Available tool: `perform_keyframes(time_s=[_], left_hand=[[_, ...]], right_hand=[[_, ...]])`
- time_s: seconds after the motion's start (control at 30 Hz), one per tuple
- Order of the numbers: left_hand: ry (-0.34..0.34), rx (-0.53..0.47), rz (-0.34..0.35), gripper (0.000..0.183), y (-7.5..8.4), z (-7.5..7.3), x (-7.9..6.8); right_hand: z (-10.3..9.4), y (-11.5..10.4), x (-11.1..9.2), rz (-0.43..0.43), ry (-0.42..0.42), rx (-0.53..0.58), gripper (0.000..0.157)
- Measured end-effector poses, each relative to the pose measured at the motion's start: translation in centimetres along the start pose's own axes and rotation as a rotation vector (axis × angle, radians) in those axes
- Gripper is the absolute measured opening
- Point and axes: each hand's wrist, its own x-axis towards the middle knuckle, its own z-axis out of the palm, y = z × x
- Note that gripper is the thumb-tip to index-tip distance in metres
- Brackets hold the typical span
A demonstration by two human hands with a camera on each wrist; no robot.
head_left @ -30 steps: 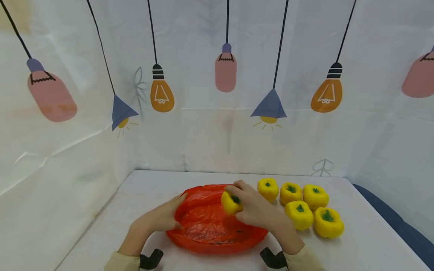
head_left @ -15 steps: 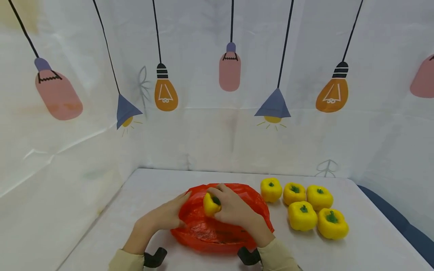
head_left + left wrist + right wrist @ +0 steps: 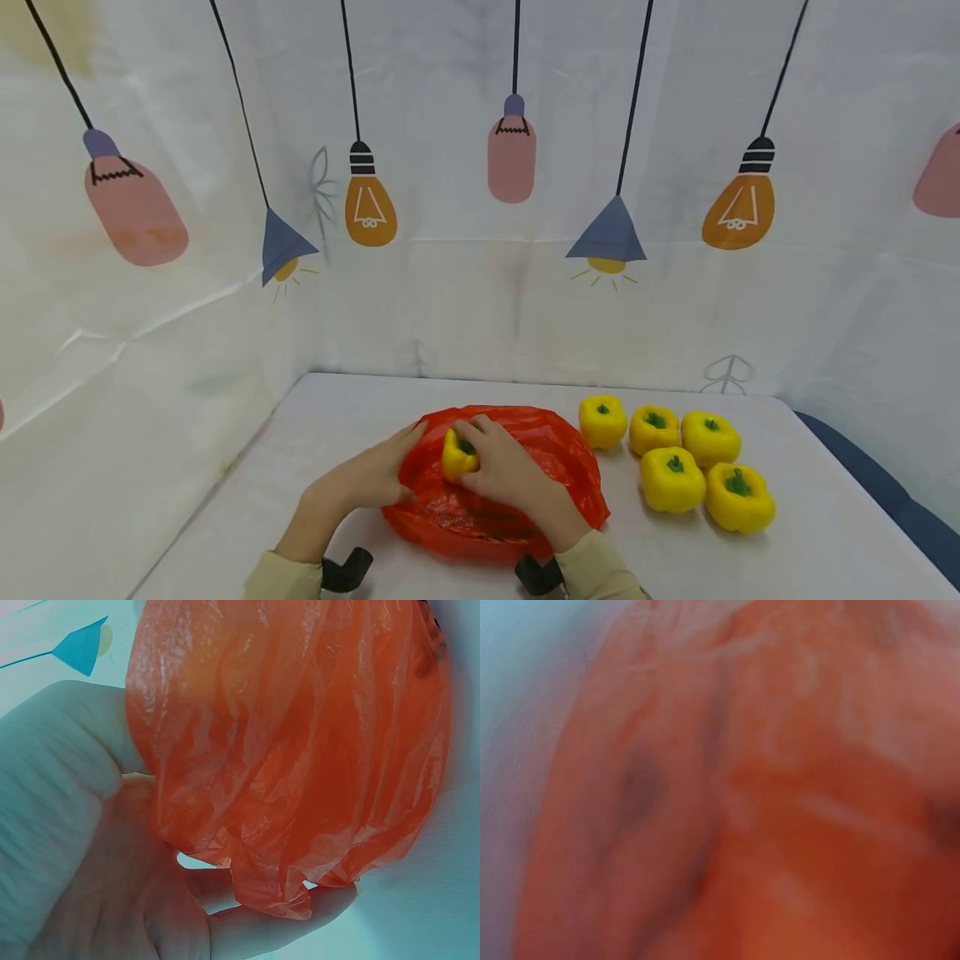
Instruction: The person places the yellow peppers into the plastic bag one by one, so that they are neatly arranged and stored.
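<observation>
In the head view, a red plastic bag lies spread on the white table. My left hand grips its left side, thumb and fingers set apart along the edge. The left wrist view shows the left hand with crinkled bag film between thumb and fingers. My right hand holds a yellow bell pepper with a green stem over the middle of the bag, close to the left hand. The right wrist view is filled by blurred red bag film; the right hand does not show there.
Several more yellow bell peppers stand in a cluster on the white table, right of the bag. A pale curtain printed with lamps hangs behind. Something dark blue sits beyond the table's right edge.
My right hand has carried the yellow bell pepper leftward over the bag, from its right half toward the left hand. The left hand stays at the bag's left side. The head view has shifted slightly.
</observation>
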Motion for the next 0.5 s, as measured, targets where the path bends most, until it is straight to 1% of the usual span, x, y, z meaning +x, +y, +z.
perform_keyframes(time_s=[0.23,0.37,0.5], left_hand=[[0.003,0.0,-0.019,0.095,0.2,0.2,0.0],[0.002,0.006,-0.026,0.094,0.1,0.3,0.1],[-0.004,0.009,-0.033,0.094,0.0,0.3,0.1]], right_hand=[[0.0,0.1,-0.1,0.03,-0.039,0.023,0.075],[-0.5,-0.1,-0.4,0.05,-0.06,0.029,0.08],[-1.1,-0.4,-0.8,0.058,-0.071,0.0,0.08]])
